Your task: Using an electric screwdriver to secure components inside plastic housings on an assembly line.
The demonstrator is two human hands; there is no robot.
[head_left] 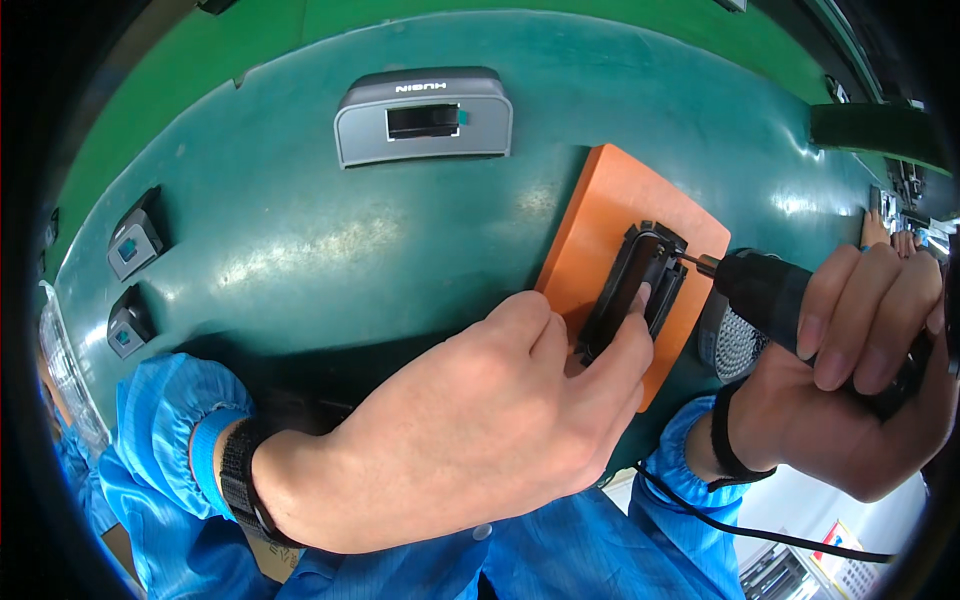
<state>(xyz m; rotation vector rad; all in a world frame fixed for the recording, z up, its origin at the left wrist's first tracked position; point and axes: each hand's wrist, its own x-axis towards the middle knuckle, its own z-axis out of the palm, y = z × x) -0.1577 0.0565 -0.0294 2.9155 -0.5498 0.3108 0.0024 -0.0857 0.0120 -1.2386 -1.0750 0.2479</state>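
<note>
My left hand (490, 400) grips a long black plastic part (628, 275) between thumb and fingers, pressing it down on an orange block (655, 190). Wrapped round a black electric screwdriver (765, 290), my right hand (850, 370) holds the tool nearly level. Its thin bit points left and meets the upper right end of the black part; whether a screw sits at the tip is too small to tell. Black bands circle both wrists, below blue sleeves.
A grey housing with a small window (425, 140) stands at the far middle of the green table (270, 190). Two similar housings (135, 245) are at the left. A tray of small silver screws (735, 340) lies beside the orange block. A black cord (720, 525) runs below my right wrist.
</note>
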